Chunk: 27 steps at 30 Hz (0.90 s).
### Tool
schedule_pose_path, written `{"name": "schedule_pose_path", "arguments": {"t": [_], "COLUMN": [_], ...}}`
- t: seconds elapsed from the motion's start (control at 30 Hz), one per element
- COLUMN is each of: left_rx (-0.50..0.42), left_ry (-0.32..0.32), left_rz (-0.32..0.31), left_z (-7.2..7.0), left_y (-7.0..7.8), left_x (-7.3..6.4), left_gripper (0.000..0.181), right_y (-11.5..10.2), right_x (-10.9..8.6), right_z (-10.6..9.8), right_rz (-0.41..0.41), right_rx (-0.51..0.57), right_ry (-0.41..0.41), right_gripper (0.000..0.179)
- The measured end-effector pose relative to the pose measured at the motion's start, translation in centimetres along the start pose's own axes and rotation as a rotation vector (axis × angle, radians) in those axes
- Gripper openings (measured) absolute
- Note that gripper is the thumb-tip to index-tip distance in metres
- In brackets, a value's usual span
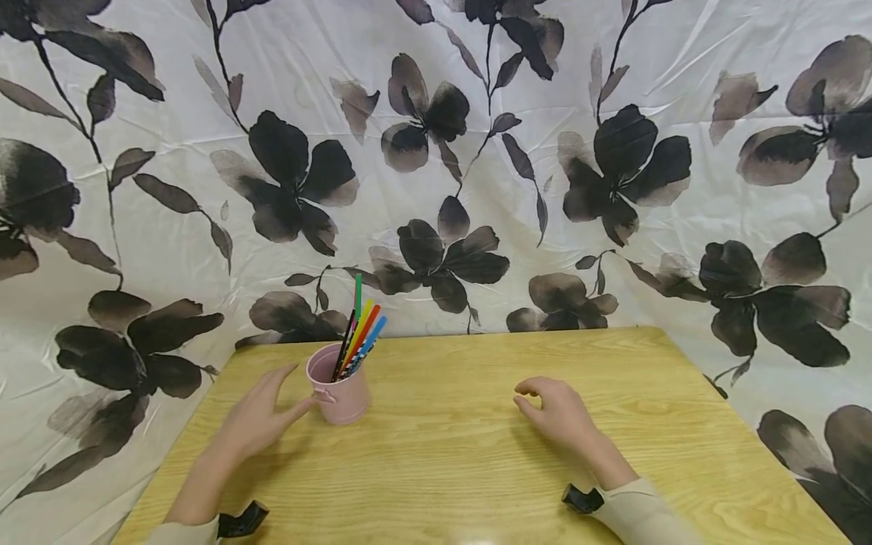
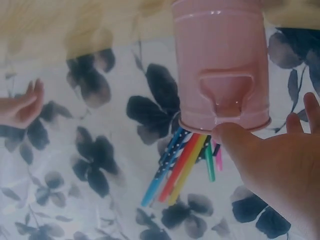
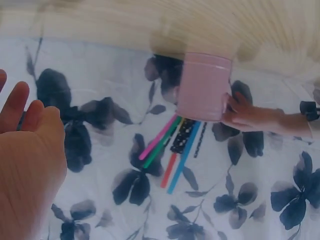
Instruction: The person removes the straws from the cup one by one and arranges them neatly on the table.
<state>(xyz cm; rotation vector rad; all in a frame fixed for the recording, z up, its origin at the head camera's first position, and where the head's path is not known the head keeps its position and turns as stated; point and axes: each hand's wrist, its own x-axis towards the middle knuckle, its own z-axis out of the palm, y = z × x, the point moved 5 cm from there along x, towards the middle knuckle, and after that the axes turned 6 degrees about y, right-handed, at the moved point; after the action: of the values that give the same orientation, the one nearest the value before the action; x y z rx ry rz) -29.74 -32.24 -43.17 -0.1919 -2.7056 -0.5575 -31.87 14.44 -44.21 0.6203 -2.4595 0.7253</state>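
Pink pail [image 1: 349,401]: probably light, stiff, slick; we'd grip its sides
Left hand [image 1: 252,420]: our thumb and fingers spread
Right hand [image 1: 562,416]: our fingers loosely curved

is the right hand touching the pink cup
No, the right hand is well apart from the pink cup, with a stretch of table between them.

pink cup [image 1: 346,401] in all views
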Motion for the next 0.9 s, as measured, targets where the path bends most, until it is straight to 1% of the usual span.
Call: {"name": "schedule_pose_path", "arguments": {"t": [0.13, 0.3, 0.47, 0.6, 0.67, 0.73, 0.83, 0.9], "left_rx": [-0.046, -0.157, -0.312, -0.45, -0.495, -0.517, -0.517, -0.535], "left_ry": [-0.02, -0.021, -0.03, -0.025, -0.016, -0.002, 0.016, 0.02], "left_rz": [-0.024, -0.037, -0.038, -0.033, -0.039, -0.05, -0.064, -0.063], "left_z": [0.4, 1.0, 1.7, 2.2, 2.3, 2.4, 2.5, 2.7], "left_y": [0.4, 0.8, 1.4, 2.1, 2.3, 2.5, 2.6, 2.7], "left_x": [0.4, 1.1, 1.9, 2.3, 2.4, 2.4, 2.5, 2.6], "left_gripper": [0.084, 0.086, 0.085, 0.079, 0.078, 0.078, 0.08, 0.08], "right_y": [-1.1, -2.4, -3.3, -4.0, -4.4, -4.9, -5.7, -6.2], "right_x": [0.3, 0.7, 1.3, 1.7, 2.0, 2.4, 3.0, 3.3], "right_z": [0.8, 1.6, 2.6, 3.3, 3.6, 3.8, 3.9, 4.0], "right_rz": [-0.014, -0.028, -0.017, 0.02, 0.033, 0.033, 0.032, 0.03], "right_rx": [0.021, 0.075, 0.14, 0.198, 0.235, 0.258, 0.292, 0.305], "right_ry": [-0.015, -0.042, -0.066, -0.084, -0.086, -0.084, -0.081, -0.073], "right_gripper": [0.013, 0.014, 0.015, 0.015, 0.016, 0.017, 0.019, 0.019]}}
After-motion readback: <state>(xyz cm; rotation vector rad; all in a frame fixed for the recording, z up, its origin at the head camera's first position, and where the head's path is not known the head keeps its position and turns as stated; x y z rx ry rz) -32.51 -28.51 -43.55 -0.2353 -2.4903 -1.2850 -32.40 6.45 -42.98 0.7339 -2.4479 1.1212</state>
